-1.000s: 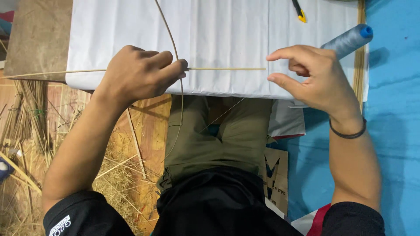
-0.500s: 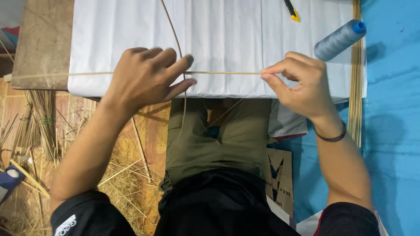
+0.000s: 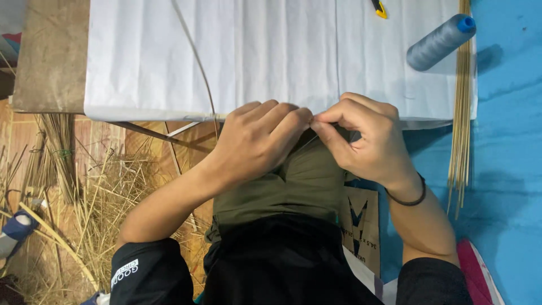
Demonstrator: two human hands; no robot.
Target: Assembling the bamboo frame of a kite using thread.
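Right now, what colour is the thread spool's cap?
Blue, on a grey thread spool; the head view shows it.

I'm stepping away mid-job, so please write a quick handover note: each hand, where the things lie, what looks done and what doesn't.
Left hand and right hand: fingertips pinched together at the near edge of the white paper sheet.
A thin curved bamboo strip lies across the sheet.
Grey thread spool with blue core lies on its side at the sheet's right end, beside a bundle of straight bamboo sticks.
Done: sheet spread flat.
Left: the pinched edge is not released; what sits between the fingertips is hidden.
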